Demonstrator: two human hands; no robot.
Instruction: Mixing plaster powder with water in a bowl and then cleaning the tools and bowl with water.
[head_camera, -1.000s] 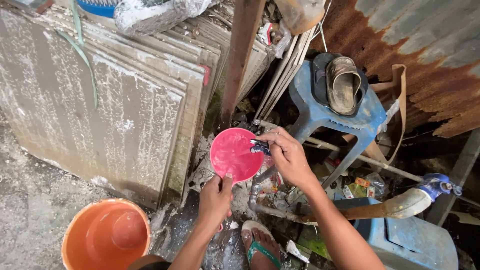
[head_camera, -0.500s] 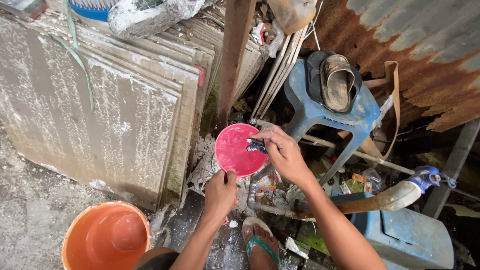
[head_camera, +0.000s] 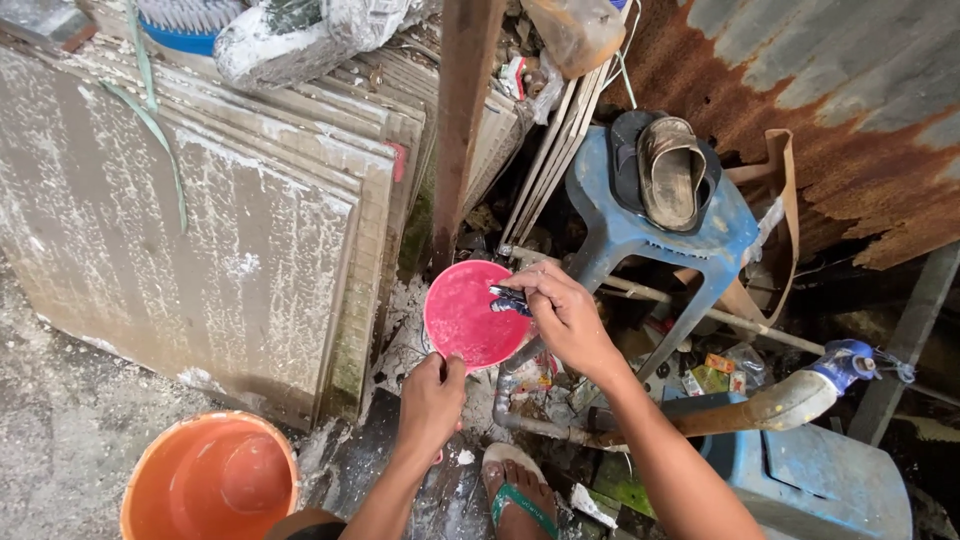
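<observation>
Little has changed since a moment ago — the left hand (head_camera: 432, 392) still grips the pink bowl (head_camera: 470, 315) by its lower rim, tilted up. The right hand (head_camera: 565, 318), fingers pinched shut, holds a small dark scrubber (head_camera: 510, 299) — perhaps a brush — against the bowl's inside. Below-left of the hands stands an orange bucket (head_camera: 208, 482); a blue stool (head_camera: 650, 225) carrying a sandal (head_camera: 670, 170) crowds in behind.

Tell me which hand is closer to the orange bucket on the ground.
Left. The left hand grips the lower edge of the pink bowl, just up and right of the orange bucket. The right hand is farther right, at the bowl's far rim.
</observation>
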